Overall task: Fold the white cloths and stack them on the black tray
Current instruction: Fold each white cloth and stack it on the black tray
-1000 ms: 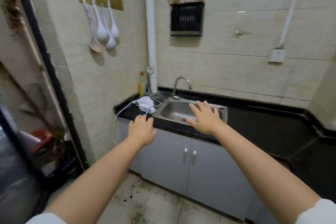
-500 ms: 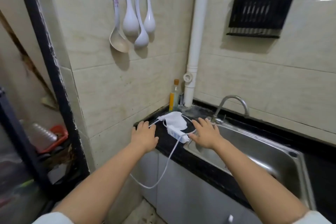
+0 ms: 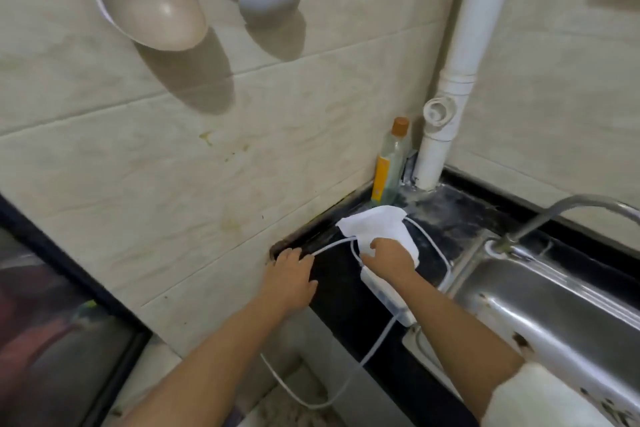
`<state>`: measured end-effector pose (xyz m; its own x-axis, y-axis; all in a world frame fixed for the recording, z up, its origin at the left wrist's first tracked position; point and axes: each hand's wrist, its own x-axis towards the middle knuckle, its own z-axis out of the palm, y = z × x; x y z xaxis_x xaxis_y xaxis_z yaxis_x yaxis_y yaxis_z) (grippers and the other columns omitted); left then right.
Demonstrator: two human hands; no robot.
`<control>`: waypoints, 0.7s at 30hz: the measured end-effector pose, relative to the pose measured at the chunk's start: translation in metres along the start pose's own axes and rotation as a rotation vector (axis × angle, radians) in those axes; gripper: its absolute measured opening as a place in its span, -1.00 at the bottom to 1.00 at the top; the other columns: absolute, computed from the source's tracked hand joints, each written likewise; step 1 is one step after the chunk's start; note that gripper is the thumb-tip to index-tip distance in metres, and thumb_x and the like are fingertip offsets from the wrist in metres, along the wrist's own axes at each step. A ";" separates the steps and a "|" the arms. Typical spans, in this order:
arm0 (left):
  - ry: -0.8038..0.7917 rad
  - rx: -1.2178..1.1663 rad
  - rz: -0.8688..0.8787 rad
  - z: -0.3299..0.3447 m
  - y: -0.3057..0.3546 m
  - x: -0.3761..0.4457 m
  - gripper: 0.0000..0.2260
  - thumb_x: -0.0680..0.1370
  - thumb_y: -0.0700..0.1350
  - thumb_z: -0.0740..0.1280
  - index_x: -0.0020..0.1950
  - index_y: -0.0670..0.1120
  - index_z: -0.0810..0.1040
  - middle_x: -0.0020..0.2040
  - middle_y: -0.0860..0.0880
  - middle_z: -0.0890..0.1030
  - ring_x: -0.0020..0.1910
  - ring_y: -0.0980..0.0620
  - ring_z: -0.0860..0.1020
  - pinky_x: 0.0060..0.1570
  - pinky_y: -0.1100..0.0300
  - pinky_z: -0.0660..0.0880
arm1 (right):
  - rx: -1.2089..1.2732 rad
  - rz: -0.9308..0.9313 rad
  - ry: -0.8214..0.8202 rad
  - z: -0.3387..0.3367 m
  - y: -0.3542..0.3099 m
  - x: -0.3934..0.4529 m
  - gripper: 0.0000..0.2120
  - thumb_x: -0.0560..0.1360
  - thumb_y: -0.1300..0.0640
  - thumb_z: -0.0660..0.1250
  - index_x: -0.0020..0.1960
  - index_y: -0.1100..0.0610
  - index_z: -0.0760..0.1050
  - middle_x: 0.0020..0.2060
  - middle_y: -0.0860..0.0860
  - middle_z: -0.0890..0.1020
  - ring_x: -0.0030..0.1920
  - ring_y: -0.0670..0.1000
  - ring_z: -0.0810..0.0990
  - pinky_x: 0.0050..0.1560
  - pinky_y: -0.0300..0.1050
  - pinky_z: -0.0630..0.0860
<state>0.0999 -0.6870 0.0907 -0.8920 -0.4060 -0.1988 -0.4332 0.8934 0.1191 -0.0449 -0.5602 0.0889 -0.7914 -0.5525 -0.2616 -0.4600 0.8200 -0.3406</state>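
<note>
A crumpled white cloth (image 3: 375, 224) lies in the back left corner of the black counter (image 3: 341, 274), partly over a white cable. My right hand (image 3: 389, 258) rests on the cloth's near edge with the fingers curled onto it. My left hand (image 3: 289, 276) lies flat on the counter's left end by the wall, fingers apart, touching the cable and holding nothing. No black tray is in view.
A white power strip (image 3: 382, 295) with a long white cable (image 3: 377, 347) lies under my right forearm. A steel sink (image 3: 554, 305) and tap (image 3: 568, 211) are on the right. A bottle (image 3: 389, 163) and white pipe (image 3: 450, 97) stand in the corner. Ladles (image 3: 149, 3) hang overhead.
The view has closed in on the counter corner. My right hand moved forward from beside the power strip onto the white cloth. My left hand stays at the counter's left end.
</note>
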 end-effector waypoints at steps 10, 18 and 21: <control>0.000 -0.142 -0.018 0.035 0.017 0.106 -0.57 0.60 -0.01 0.15 0.45 -0.10 0.24 0.45 -0.10 0.27 0.42 -0.08 0.25 0.35 0.07 0.32 | 0.032 -0.137 -0.013 0.036 0.023 0.102 -0.76 0.58 0.17 0.11 0.08 0.22 0.52 0.10 0.15 0.58 0.13 0.12 0.52 0.11 -0.09 0.40; 0.163 -0.211 0.258 0.048 0.061 0.161 -0.73 0.52 -0.05 0.26 0.15 -0.06 0.61 0.18 -0.06 0.60 0.17 -0.05 0.54 0.15 0.25 0.45 | 0.264 -0.319 -0.037 0.010 0.084 0.099 -0.80 0.49 0.26 0.23 -0.03 0.31 0.60 -0.19 0.21 0.57 -0.06 0.15 0.56 -0.10 -0.15 0.39; 0.214 -0.175 0.372 0.053 0.073 0.168 -0.71 0.39 0.01 0.18 -0.27 0.00 0.69 -0.23 0.03 0.69 -0.27 -0.01 0.65 -0.26 0.29 0.59 | 0.315 -0.332 -0.018 0.003 0.101 0.094 -0.83 0.49 0.24 0.26 -0.09 0.31 0.59 -0.26 0.16 0.51 -0.18 0.08 0.50 -0.16 -0.24 0.32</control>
<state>-0.0749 -0.6803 0.0146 -0.9897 -0.1105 0.0913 -0.0772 0.9476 0.3101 -0.1650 -0.5297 0.0270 -0.6129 -0.7829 -0.1068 -0.5406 0.5140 -0.6660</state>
